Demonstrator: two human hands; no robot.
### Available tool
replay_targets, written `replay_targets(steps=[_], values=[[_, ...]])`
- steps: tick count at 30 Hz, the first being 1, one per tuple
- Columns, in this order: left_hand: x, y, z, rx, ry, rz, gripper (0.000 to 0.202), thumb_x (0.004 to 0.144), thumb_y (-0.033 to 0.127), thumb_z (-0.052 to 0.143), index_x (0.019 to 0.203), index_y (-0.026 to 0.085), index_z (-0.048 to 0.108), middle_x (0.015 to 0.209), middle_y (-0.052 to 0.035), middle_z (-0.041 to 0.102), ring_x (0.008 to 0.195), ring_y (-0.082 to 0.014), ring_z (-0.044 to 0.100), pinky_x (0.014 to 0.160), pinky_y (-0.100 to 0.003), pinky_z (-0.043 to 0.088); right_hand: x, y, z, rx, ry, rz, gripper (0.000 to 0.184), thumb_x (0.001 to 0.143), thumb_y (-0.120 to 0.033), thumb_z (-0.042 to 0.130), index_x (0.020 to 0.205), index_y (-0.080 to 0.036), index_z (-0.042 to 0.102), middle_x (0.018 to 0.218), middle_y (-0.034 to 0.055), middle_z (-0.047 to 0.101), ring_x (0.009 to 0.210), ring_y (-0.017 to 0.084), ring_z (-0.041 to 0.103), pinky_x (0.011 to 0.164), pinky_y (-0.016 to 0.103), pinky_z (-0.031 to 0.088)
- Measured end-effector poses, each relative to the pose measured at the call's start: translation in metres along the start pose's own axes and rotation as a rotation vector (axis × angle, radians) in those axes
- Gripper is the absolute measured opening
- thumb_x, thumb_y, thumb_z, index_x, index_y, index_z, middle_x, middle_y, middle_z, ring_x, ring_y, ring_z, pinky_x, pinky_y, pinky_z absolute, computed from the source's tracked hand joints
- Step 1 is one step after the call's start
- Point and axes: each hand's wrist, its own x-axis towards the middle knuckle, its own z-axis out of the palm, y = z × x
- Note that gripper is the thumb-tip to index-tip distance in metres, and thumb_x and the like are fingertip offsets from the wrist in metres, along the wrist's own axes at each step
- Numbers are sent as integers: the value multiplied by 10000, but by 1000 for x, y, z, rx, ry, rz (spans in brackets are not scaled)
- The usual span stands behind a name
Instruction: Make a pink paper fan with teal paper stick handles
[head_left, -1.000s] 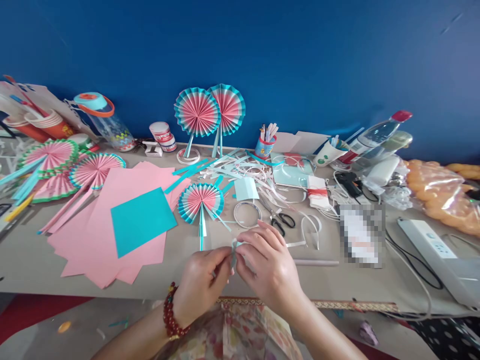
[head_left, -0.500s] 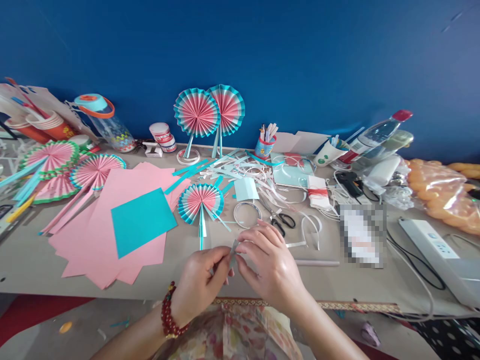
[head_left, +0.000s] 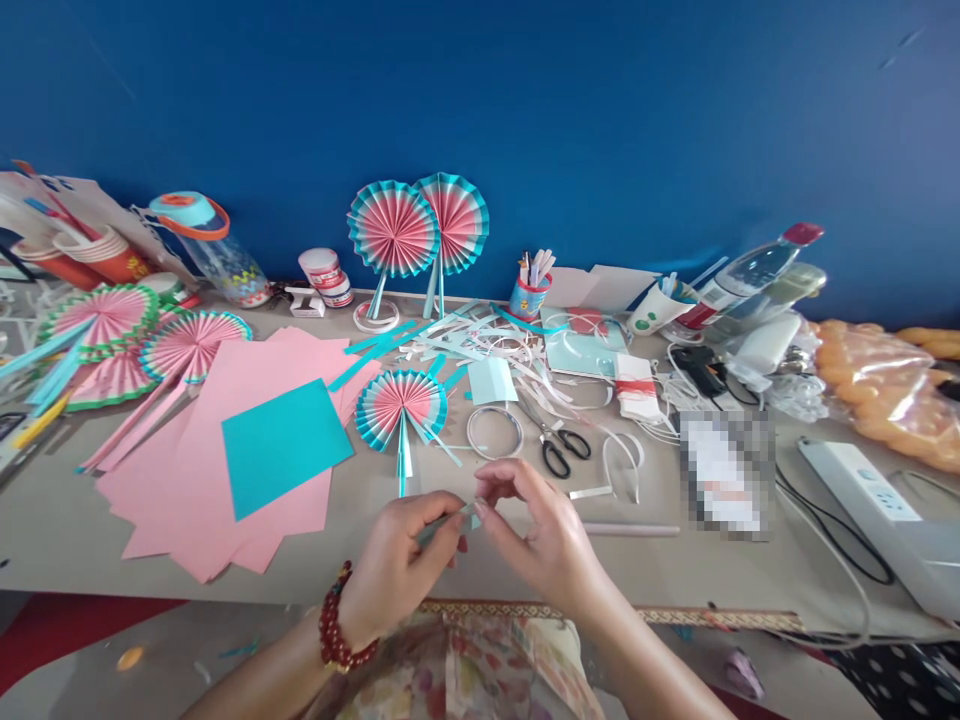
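My left hand, with a red bead bracelet at the wrist, is closed on a small pale blue-grey strip, probably paper, just above the table's front edge. The thumb and forefinger of my right hand pinch the strip's other end; most of it is hidden by the fingers. Just beyond the hands lies a pink and teal pleated paper fan, partly spread. To its right are a roll of tape and black-handled scissors. A pale blue paper square rests behind the tape.
Pink sheets with a teal sheet on top spread at left. Two round fans stand against the blue wall. Paper scraps cover the back middle. A bottle, cables and a power strip are at right.
My right hand's fingers have curled in from a more spread pose and now pinch the strip close to my left fingertips. The strip has tilted flatter.
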Motion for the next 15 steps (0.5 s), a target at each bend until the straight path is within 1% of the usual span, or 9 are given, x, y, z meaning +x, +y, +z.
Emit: replay_targets(steps=[3, 5, 9, 12, 15], values=[[0, -1, 0, -9, -6, -29, 312, 976, 334, 461, 751, 165, 597, 675, -19, 621, 599, -116, 590, 523, -170, 438, 0, 2, 2, 24, -3, 15, 301, 875, -109, 523, 1154, -221, 517, 881, 11, 649, 794, 146, 640, 755, 265, 523], [1, -1, 0, -17, -8, -41, 327, 977, 338, 463, 735, 162, 597, 656, -17, 617, 577, -112, 587, 514, -170, 435, 2, 2, 2, -3, 9, -41, 250, 888, -96, 500, 1104, -217, 544, 905, 33, 637, 817, 154, 628, 753, 274, 522], [3, -3, -1, -105, -23, -48, 361, 985, 374, 467, 745, 155, 622, 658, -27, 633, 602, -123, 608, 554, -191, 462, 5, -2, -2, -190, -7, -214, 142, 891, -104, 515, 928, -206, 607, 1006, 86, 623, 941, 214, 593, 825, 361, 509], [5, -5, -1, -241, -73, -54, 337, 979, 373, 483, 776, 147, 629, 693, -33, 637, 598, -126, 614, 573, -213, 482, 6, -3, -5, -273, -51, -264, 133, 879, -109, 539, 922, -205, 622, 1002, 82, 644, 955, 224, 587, 862, 388, 511], [6, -6, -1, -319, -109, -81, 321, 966, 375, 507, 777, 144, 623, 688, -30, 626, 591, -129, 618, 567, -221, 489, 7, -4, -9, -340, -86, -295, 133, 880, -119, 546, 922, -217, 626, 990, 62, 669, 951, 211, 602, 952, 418, 495]])
